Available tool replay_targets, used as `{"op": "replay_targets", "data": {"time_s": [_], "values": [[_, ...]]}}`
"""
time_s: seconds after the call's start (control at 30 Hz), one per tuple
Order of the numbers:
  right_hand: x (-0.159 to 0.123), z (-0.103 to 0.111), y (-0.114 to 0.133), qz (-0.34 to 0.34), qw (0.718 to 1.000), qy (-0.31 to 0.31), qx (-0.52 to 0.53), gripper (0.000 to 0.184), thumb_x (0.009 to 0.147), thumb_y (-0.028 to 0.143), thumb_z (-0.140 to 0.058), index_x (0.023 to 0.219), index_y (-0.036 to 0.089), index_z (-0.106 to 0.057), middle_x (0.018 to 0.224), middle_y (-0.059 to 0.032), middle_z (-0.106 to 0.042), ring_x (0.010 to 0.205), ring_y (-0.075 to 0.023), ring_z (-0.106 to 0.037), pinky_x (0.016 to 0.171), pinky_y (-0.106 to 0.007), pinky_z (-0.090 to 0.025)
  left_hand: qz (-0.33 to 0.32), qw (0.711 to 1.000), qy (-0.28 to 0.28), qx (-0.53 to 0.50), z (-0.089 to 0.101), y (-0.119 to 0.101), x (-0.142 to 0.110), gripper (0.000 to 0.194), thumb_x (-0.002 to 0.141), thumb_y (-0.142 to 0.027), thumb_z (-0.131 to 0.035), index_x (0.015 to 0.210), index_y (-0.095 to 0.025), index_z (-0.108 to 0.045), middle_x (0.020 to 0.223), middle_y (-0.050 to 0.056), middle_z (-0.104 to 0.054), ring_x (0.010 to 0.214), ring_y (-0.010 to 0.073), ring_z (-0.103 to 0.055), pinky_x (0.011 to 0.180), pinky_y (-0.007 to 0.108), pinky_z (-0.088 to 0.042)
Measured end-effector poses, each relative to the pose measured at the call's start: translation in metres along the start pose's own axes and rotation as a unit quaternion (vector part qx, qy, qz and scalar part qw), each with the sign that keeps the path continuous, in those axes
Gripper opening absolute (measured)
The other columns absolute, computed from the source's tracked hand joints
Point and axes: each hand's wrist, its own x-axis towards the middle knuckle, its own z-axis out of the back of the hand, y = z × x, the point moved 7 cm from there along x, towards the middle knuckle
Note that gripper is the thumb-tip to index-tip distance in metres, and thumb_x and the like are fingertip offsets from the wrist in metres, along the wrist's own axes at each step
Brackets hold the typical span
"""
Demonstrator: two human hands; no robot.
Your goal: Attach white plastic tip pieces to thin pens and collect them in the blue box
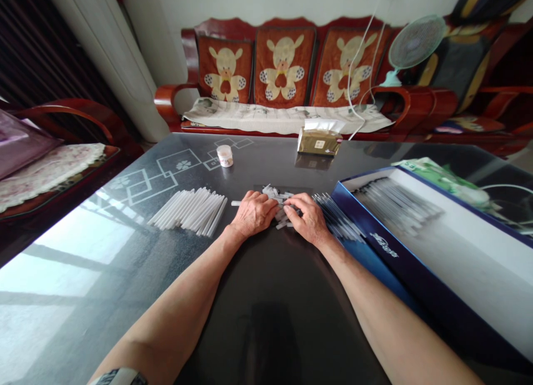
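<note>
My left hand [254, 214] is closed around a white tube [235, 203], whose end sticks out to the left of the knuckles. Close beside it, my right hand [308, 216] has its thumb and fingers pinched together; what they hold is too small or hidden to make out. Between and behind both hands lies a heap of small white pieces [270, 192]. A row of white tubes [191, 210] rests on the table left of my left hand. Thin dark-and-clear rods [339, 216] lie right of my right hand, against the box.
A blue box [375, 238] with a white inside holds more thin rods [402, 204] at the right. Farther back on the dark glossy table [266, 296] stand a small white jar [225, 156] and a tissue pack [320, 140]. Green packaging [445, 180] lies past the box.
</note>
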Motion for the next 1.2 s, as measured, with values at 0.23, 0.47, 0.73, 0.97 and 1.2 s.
{"op": "replay_targets", "data": {"time_s": [0.23, 0.47, 0.73, 0.97, 1.2], "values": [[0.001, 0.001, -0.003, 0.01, 1.0, -0.015, 0.006, 0.007, 0.08, 0.021, -0.06, 0.086, 0.022, -0.063, 0.094, -0.0058, -0.062, 0.094, -0.0213, -0.062, 0.086, -0.036, -0.05, 0.011, 1.0, -0.013, 0.003, 0.001, 0.004, -0.001, 0.04, 0.098, -0.041, -0.033, 0.094, -0.02, -0.067, 0.079, 0.005, -0.062, 0.076, 0.0184, -0.054, 0.079, 0.034, -0.035], [-0.001, 0.007, 0.004, 0.009, 1.0, 0.023, 0.005, 0.024, 0.075, 0.025, -0.065, 0.098, 0.022, -0.061, 0.102, -0.007, -0.059, 0.097, -0.0229, -0.06, 0.085, -0.037, -0.051, 0.075, 0.995, -0.06, 0.015, 0.008, 0.015, -0.003, 0.041, 0.098, -0.04, -0.033, 0.085, -0.02, -0.067, 0.073, 0.006, -0.06, 0.073, 0.0189, -0.052, 0.076, 0.034, -0.034], [-0.01, -0.004, 0.01, 0.054, 0.988, 0.141, -0.043, 0.018, 0.075, 0.028, -0.072, 0.091, 0.024, -0.064, 0.099, -0.0045, -0.057, 0.091, -0.0202, -0.06, 0.081, -0.034, -0.051, 0.082, 0.994, -0.068, 0.011, 0.005, 0.019, -0.004, 0.038, 0.097, -0.039, -0.035, 0.091, -0.021, -0.068, 0.075, 0.005, -0.061, 0.075, 0.0192, -0.053, 0.077, 0.034, -0.035], [-0.005, -0.022, 0.017, 0.064, 0.989, 0.124, -0.045, 0.005, 0.082, 0.025, -0.067, 0.086, 0.023, -0.065, 0.098, -0.0047, -0.057, 0.086, -0.0177, -0.061, 0.078, -0.032, -0.052, 0.083, 0.995, -0.062, 0.009, 0.002, 0.02, -0.004, 0.036, 0.097, -0.038, -0.037, 0.092, -0.02, -0.068, 0.076, 0.005, -0.061, 0.076, 0.0192, -0.054, 0.077, 0.034, -0.035], [-0.001, -0.005, 0.017, 0.066, 0.998, 0.017, -0.016, 0.011, 0.084, 0.029, -0.064, 0.088, 0.019, -0.063, 0.094, -0.0067, -0.059, 0.089, -0.0197, -0.061, 0.08, -0.032, -0.052, 0.037, 0.998, -0.057, -0.011, -0.001, 0.014, -0.003, 0.036, 0.097, -0.04, -0.038, 0.091, -0.02, -0.068, 0.077, 0.005, -0.06, 0.076, 0.0189, -0.053, 0.077, 0.033, -0.036]]}}
